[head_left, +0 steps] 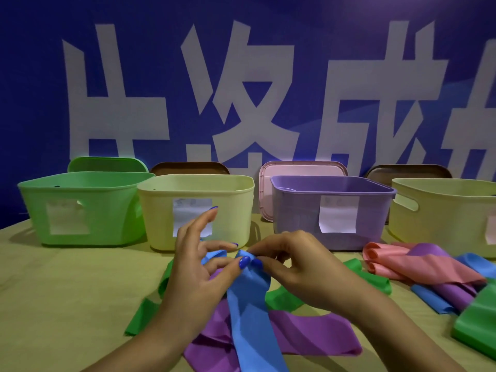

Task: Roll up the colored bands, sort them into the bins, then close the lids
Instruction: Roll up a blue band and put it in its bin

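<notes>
Both hands are meeting at centre table, the left hand (198,267) and right hand (292,267) pinching the top end of the blue band (249,304), which is trailing toward six o'clock over a purple band (308,334). Lining up from nine to three o'clock, the green bin (80,210), yellow bin (198,189), purple bin (332,210) and second yellow bin (445,216) are standing open, contents hidden, lids leaning behind them.

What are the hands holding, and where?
Both hands, left hand and right hand, pinch the blue band at its far end.
</notes>
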### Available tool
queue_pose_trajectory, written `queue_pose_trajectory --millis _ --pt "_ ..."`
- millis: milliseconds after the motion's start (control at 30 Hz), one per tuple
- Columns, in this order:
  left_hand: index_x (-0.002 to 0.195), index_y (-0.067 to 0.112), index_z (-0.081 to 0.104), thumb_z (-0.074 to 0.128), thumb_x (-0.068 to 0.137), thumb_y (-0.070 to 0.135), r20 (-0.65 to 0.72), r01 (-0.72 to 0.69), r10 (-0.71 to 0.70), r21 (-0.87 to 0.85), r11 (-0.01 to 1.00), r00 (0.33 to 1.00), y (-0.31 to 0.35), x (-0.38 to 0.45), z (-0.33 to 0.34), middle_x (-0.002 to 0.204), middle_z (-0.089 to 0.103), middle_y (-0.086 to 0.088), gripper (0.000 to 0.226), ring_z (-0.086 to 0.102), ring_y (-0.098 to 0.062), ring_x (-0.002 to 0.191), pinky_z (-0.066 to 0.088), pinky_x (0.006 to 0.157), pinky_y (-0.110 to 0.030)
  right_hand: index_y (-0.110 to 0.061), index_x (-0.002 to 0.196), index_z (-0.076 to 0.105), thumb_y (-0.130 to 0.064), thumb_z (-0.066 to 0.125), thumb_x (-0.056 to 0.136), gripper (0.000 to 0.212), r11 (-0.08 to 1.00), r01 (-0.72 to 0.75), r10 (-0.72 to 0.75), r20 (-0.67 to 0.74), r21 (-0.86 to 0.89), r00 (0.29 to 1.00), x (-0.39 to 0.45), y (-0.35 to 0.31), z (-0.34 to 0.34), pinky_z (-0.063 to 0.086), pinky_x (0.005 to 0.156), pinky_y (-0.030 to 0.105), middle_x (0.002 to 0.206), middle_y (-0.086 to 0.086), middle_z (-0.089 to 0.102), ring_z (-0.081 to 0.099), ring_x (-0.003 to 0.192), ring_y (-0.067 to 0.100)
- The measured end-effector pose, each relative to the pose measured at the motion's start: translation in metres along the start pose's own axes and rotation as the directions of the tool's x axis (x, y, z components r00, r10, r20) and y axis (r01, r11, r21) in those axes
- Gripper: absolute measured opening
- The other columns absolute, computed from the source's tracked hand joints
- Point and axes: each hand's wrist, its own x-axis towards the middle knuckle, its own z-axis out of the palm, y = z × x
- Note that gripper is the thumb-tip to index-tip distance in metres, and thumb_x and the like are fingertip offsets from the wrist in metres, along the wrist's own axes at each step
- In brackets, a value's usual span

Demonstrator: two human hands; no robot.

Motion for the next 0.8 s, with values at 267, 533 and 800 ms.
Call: queue_pose_trajectory --millis 267,533,800 --pt "0.108 0.019 0.067 0.071 0.069 0.03 0.467 0.158 -0.114 -0.057 0.986 0.877 0.003 -0.002 -0.001 0.099 0.072 -0.004 0.04 0.067 -0.019 0.096 0.052 0.08 -0.026 -0.017 0.088 0.064 0.001 0.054 0.091 0.02 0.929 -0.009 0.028 -0.047 0.37 0.999 0.0 0.0 -0.002 0.056 0.079 0.034 0.09 0.009 0.07 0.066 0.086 0.022" --pt "0.077 0.022 0.075 0.063 0.075 0.025 0.396 0.223 -0.197 -0.019 0.975 0.897 0.001 0.0 0.0 0.064 0.067 0.0 0.013 0.06 -0.008 0.059 0.046 0.055 -0.017 -0.029 0.089 0.066 -0.001 0.046 0.096 0.034 0.94 -0.049 0.058 -0.016 0.337 0.998 0.002 0.005 0.003 0.055 0.073 0.031 0.09 0.006 0.072 0.065 0.077 0.019" --pt "0.096 0.031 0.073 0.06 0.086 0.03 0.408 0.317 -0.261 -0.074 0.946 0.875 -0.004 -0.001 0.002 0.069 0.067 -0.015 0.016 0.061 -0.025 0.062 0.051 0.056 -0.026 -0.034 0.083 0.068 -0.01 0.058 0.091 0.027 0.944 -0.074 0.097 -0.057 0.321 0.994 0.005 0.011 0.005 0.054 0.077 0.024 0.08 -0.011 0.071 0.066 0.079 0.005"
